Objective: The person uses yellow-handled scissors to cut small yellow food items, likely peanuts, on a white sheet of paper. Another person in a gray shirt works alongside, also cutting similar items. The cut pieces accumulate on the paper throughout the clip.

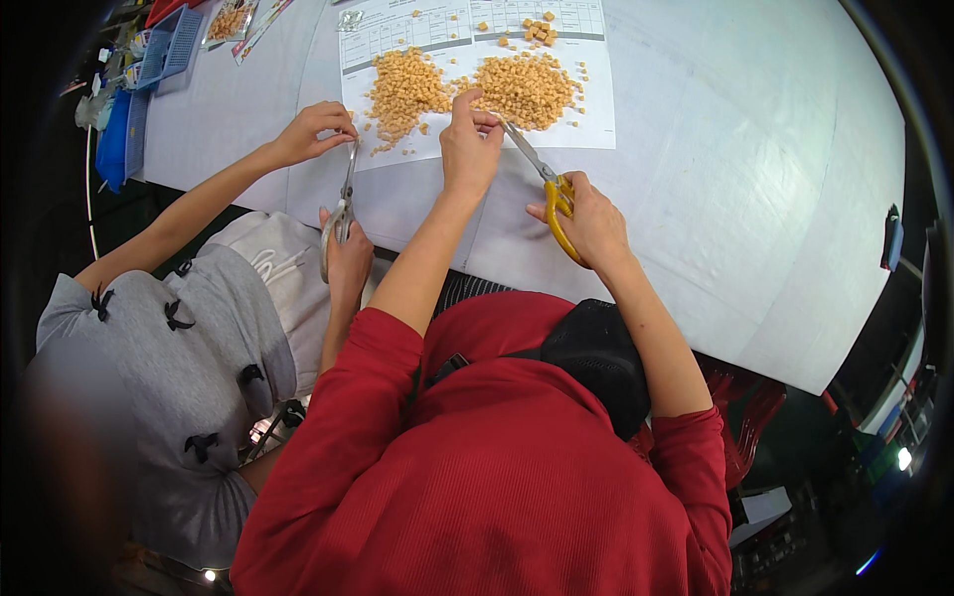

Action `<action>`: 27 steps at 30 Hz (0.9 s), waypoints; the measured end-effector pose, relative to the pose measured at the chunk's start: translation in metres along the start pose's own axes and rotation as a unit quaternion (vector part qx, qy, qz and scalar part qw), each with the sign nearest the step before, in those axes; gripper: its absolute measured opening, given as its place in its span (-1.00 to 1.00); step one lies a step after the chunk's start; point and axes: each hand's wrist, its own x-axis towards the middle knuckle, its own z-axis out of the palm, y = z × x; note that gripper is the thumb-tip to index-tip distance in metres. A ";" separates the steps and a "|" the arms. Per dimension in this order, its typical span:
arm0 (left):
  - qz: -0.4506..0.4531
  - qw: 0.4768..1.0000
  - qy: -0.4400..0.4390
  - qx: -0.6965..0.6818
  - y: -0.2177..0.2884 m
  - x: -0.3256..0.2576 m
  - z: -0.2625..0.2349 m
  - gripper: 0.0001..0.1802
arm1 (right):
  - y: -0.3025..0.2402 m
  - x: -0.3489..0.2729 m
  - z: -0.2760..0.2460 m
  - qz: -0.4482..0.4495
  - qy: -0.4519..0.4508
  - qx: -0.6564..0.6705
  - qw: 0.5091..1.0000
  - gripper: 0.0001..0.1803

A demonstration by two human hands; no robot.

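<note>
My right hand (pixel 593 221) grips a pair of scissors (pixel 558 204) with yellow handles. The metal blades point up and left, their tips at the fingers of my left hand (pixel 471 147). Those fingers are pinched together; whatever lies between them is too small or hidden to tell. Just beyond my left hand, a heap of small tan cubes (pixel 527 91) rests on printed paper sheets (pixel 581 137). A second heap of the same cubes (pixel 402 87) lies to its left. A few larger tan chunks (pixel 540 32) sit behind the right heap.
At my left, a person in grey (pixel 189 328) holds scissors with pale handles (pixel 338 221) in one hand and pinches near their tips with the other (pixel 316 132). A blue basket (pixel 169 48) and a clear bag of tan pieces (pixel 230 22) stand at the white table's (pixel 735 179) far left.
</note>
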 end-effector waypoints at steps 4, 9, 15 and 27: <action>-0.012 1.000 -0.009 0.002 0.007 0.000 -0.002 -0.44 | 0.000 -0.001 -0.001 0.001 -0.001 0.004 1.000 -0.20; -0.081 0.994 -0.013 -0.068 -0.003 0.003 0.003 -0.40 | 0.003 -0.002 -0.002 0.006 -0.001 0.013 1.000 -0.21; -0.121 0.976 0.002 -0.183 -0.009 0.005 0.015 -0.47 | 0.012 0.002 -0.006 0.007 0.029 0.016 0.999 -0.23; 0.191 0.936 0.014 0.295 0.003 0.000 0.035 -0.84 | 0.019 0.007 -0.033 0.063 0.081 0.064 0.993 -0.24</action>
